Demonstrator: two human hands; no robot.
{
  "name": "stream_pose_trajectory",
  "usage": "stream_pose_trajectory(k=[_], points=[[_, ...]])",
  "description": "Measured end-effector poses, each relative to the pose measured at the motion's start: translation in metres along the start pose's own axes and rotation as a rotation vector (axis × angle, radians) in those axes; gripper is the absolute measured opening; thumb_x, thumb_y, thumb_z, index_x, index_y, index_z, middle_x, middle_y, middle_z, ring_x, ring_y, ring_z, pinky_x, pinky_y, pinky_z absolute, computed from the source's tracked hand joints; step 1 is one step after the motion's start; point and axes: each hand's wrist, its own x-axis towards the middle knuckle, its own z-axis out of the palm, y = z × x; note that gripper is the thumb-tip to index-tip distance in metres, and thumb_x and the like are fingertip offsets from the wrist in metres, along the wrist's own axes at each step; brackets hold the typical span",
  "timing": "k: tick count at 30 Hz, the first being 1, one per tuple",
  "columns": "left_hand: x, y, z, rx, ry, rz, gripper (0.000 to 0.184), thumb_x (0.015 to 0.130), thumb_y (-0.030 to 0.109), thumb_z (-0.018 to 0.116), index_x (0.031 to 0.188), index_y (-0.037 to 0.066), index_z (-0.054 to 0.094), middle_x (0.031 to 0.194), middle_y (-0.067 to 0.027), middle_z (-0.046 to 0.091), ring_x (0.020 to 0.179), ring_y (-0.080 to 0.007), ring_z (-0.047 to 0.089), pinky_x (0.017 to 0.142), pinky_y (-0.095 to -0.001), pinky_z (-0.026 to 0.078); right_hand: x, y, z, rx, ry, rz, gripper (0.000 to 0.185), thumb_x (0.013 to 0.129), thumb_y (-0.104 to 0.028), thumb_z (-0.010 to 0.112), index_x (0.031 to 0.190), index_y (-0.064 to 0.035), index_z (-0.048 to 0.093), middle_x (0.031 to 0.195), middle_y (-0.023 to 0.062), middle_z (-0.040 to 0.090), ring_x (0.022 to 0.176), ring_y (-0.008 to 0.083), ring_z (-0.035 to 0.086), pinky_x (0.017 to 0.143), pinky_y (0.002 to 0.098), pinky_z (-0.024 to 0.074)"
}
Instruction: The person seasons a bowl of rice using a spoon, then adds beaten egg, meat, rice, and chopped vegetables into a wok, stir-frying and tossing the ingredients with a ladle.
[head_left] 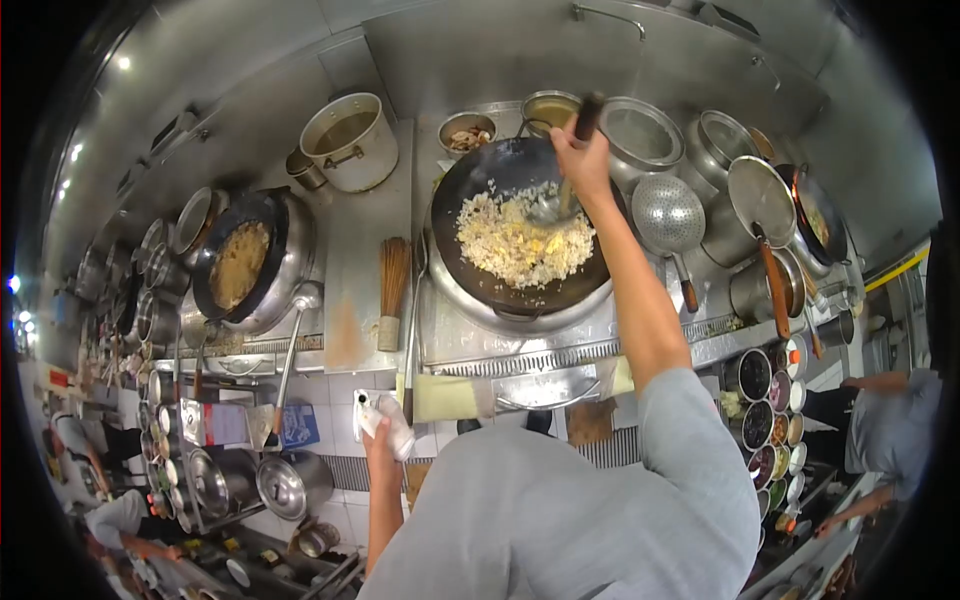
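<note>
My right hand point(585, 160) is closed round the dark handle of a ladle point(552, 208), reaching over the wok from the right. The ladle's bowl, slightly blurred, rests in fried rice point(515, 250) with yellow bits of egg. The rice lies in a large black wok point(460, 165) on the stove. Lower down, in front of the stove's edge, my left hand point(380, 450) is closed on a white, crumpled, cloth-like thing point(393, 425); a dark spot shows at its upper end, and I cannot make out its exact kind.
Right of the wok lies a perforated skimmer point(668, 215). A bamboo brush point(393, 290) stands to the left, below a tall pot point(350, 140). Another wok point(240, 265) with brown food sits further left. Seasoning bowls point(755, 375) line the right side, near another person point(890, 430).
</note>
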Motion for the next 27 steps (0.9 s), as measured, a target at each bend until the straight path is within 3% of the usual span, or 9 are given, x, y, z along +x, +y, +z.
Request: stream_pose_trajectory(k=[2, 5, 7, 10, 11, 15, 16, 22, 27], points=[[0.0, 0.006, 0.012, -0.031, -0.037, 0.026, 0.055, 0.086, 0.018, 0.064, 0.134, 0.001, 0.041, 0.119, -0.011, 0.055, 0.102, -0.0221, 0.058, 0.084, -0.0354, 0.051, -0.022, -0.045, -0.019, 0.075, 0.173, 0.126, 0.02, 0.085, -0.011, 0.068, 0.076, -0.0007, 0.052, 0.067, 0.002, 0.056, 0.061, 0.0104, 0.049, 0.059, 0.0286, 0.0435], [-0.003, 0.012, 0.018, -0.012, -0.002, -0.011, 0.047, 0.089, 0.018, 0.062, 0.128, -0.001, 0.046, 0.114, -0.0113, 0.058, 0.1, -0.0222, 0.06, 0.085, -0.0336, 0.051, -0.041, -0.007, -0.036, -0.153, 0.172, -0.009, 0.018, 0.087, -0.011, 0.066, 0.078, -0.002, 0.054, 0.069, 0.0003, 0.056, 0.06, 0.009, 0.052, 0.056, 0.0249, 0.0425], [0.003, 0.013, 0.02, 0.004, -0.061, -0.006, 0.05, 0.089, 0.018, 0.062, 0.131, -0.001, 0.044, 0.114, -0.0112, 0.058, 0.098, -0.0222, 0.06, 0.083, -0.0343, 0.051, -0.039, -0.026, -0.046, 0.353, 0.132, 0.119, 0.019, 0.089, -0.012, 0.064, 0.075, -0.0053, 0.053, 0.064, -0.0005, 0.052, 0.054, 0.0078, 0.05, 0.05, 0.0235, 0.0389], [0.004, 0.017, 0.023, 0.042, -0.091, -0.006, 0.05, 0.089, 0.019, 0.061, 0.131, 0.0, 0.043, 0.112, -0.0103, 0.058, 0.094, -0.0209, 0.06, 0.079, -0.0353, 0.052, -0.062, -0.023, -0.027, 0.17, 0.248, 0.247, 0.026, 0.09, -0.01, 0.063, 0.072, -0.0082, 0.045, 0.056, -0.0035, 0.044, 0.046, 0.0057, 0.043, 0.043, 0.024, 0.0343], [0.008, 0.013, 0.017, 0.05, -0.093, -0.005, 0.049, 0.089, 0.018, 0.061, 0.13, 0.0, 0.044, 0.112, -0.0101, 0.058, 0.094, -0.0201, 0.06, 0.079, -0.0346, 0.052, -0.057, -0.017, -0.028, 0.305, 0.077, 0.118, 0.026, 0.09, -0.009, 0.062, 0.072, -0.0075, 0.044, 0.055, -0.0028, 0.044, 0.044, 0.0063, 0.042, 0.042, 0.0244, 0.0346], [0.022, 0.012, 0.028, 0.047, -0.126, 0.019, 0.047, 0.088, 0.018, 0.062, 0.128, 0.0, 0.045, 0.109, -0.0091, 0.057, 0.092, -0.0183, 0.059, 0.076, -0.0326, 0.052, -0.059, -0.067, -0.024, 0.443, 0.35, 0.182, 0.025, 0.091, -0.009, 0.061, 0.073, -0.0077, 0.043, 0.053, -0.0015, 0.043, 0.042, 0.008, 0.041, 0.04, 0.0255, 0.0345], [0.019, 0.01, 0.022, 0.069, -0.126, 0.02, 0.047, 0.088, 0.019, 0.063, 0.127, 0.0, 0.045, 0.109, -0.0089, 0.057, 0.091, -0.0182, 0.059, 0.075, -0.0325, 0.052, -0.059, -0.045, -0.019, 0.308, 0.32, 0.388, 0.024, 0.091, -0.008, 0.06, 0.074, -0.0083, 0.043, 0.053, -0.0015, 0.043, 0.041, 0.0082, 0.039, 0.039, 0.0257, 0.0339], [0.017, 0.007, 0.029, 0.057, -0.076, 0.034, 0.047, 0.085, 0.02, 0.067, 0.124, 0.0, 0.048, 0.105, -0.0077, 0.057, 0.089, -0.0186, 0.058, 0.075, -0.0319, 0.052, -0.038, -0.053, 0.013, 0.611, 0.238, 0.47, 0.028, 0.089, -0.009, 0.062, 0.069, -0.0113, 0.043, 0.05, -0.0018, 0.038, 0.04, 0.0099, 0.036, 0.041, 0.0274, 0.0338], [0.021, 0.014, 0.021, 0.107, -0.1, 0.094, 0.049, 0.084, 0.02, 0.067, 0.125, 0.0, 0.047, 0.106, -0.0074, 0.056, 0.09, -0.0173, 0.058, 0.074, -0.0309, 0.051, -0.018, -0.06, 0.027, 0.65, 0.159, 0.237, 0.025, 0.089, -0.009, 0.061, 0.072, -0.0092, 0.043, 0.05, -0.0014, 0.039, 0.038, 0.0104, 0.036, 0.038, 0.0287, 0.0349]])
